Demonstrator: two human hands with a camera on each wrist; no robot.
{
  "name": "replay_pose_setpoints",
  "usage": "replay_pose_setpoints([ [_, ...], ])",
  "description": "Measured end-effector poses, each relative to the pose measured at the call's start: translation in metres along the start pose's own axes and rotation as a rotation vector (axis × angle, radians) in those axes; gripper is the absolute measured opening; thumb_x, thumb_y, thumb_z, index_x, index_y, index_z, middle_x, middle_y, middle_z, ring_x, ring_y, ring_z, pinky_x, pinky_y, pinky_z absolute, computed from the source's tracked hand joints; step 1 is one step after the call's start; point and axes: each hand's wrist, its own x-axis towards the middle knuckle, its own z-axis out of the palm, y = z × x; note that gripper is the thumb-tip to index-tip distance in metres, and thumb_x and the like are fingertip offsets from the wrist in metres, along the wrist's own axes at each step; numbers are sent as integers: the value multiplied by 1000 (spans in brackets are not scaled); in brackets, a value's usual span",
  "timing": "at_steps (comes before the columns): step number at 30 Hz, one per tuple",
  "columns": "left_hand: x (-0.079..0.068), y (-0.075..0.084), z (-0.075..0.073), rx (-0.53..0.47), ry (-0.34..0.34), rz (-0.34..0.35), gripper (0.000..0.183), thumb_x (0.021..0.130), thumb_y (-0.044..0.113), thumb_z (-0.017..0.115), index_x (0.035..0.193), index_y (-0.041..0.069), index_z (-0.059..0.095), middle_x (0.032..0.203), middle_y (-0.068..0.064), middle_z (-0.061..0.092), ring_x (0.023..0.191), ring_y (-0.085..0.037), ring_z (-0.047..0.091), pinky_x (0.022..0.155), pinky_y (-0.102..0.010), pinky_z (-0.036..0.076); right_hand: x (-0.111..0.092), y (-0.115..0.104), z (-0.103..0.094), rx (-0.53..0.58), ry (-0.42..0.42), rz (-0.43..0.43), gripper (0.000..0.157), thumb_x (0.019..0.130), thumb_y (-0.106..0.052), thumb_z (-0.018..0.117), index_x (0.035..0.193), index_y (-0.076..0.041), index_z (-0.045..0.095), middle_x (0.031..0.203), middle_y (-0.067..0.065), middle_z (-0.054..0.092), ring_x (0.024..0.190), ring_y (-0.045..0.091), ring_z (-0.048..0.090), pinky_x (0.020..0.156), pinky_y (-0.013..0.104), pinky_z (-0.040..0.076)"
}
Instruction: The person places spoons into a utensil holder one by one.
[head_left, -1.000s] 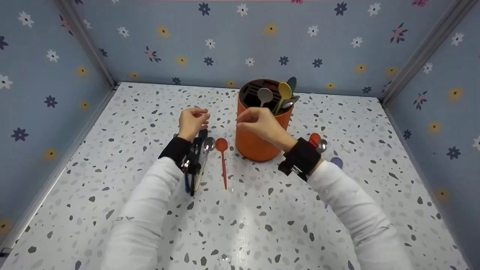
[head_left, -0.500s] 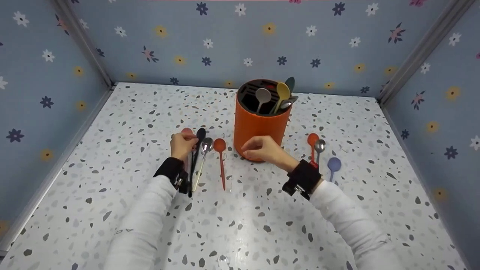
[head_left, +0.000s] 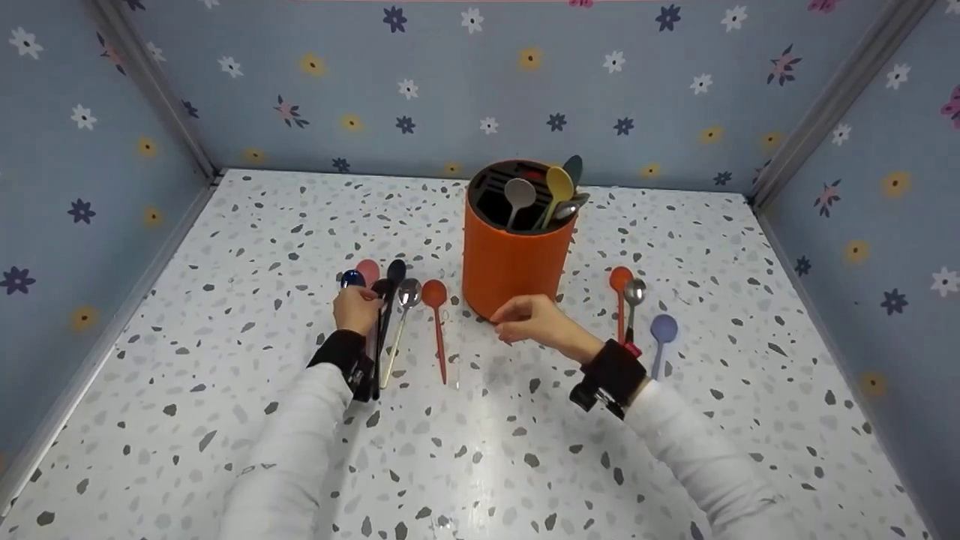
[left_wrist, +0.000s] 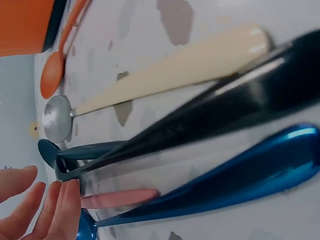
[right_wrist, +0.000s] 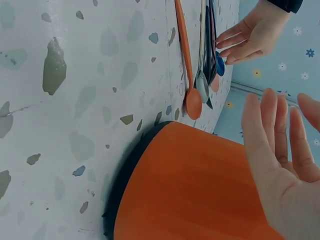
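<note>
My left hand is low over a row of spoons on the left of the table. Its fingers lie by the bowl end of a black spoon, with the thumb apart; contact is unclear. Around it are a blue spoon, a pink spoon, a dark navy spoon and a metal spoon with a cream handle. An orange-red spoon lies to their right. Holding nothing, my right hand hovers before the orange utensil holder, fingers loosely bent.
Several spoons stand in the holder, among them a grey spoon and a yellow spoon. On the right lie an orange spoon, a metal spoon and a purple spoon. Flowered panels enclose the speckled table.
My left hand has come down and left from beside the holder to the spoons. My right hand has lowered from near the holder's rim to its base.
</note>
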Motion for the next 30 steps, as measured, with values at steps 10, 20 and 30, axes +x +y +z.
replay_pose_setpoints([
  [10, -26, 18, -8, 96, 27, 29, 17, 75, 2, 57, 83, -12, 61, 80, -25, 61, 78, -40, 56, 72, -43, 47, -12, -4, 1, 12, -23, 40, 23, 83, -2, 58, 103, 10, 57, 95, 24, 59, 82, 25, 60, 81, 40, 51],
  [20, 41, -71, 38, 106, 29, 49, 16, 67, 14, 72, 72, 1, 63, 74, -16, 63, 70, -34, 58, 63, -42, 46, -4, 27, 1, 42, -27, 78, 27, 83, -1, 57, 106, 13, 54, 88, 13, 62, 81, 21, 62, 80, 38, 51],
  [30, -25, 14, -5, 136, -8, 38, 12, 72, 3, 61, 72, -9, 61, 74, -23, 62, 73, -38, 58, 67, -45, 47, -7, 38, 2, 51, -34, 135, 29, 83, -1, 57, 108, 12, 53, 92, 13, 60, 85, 24, 61, 82, 41, 50],
])
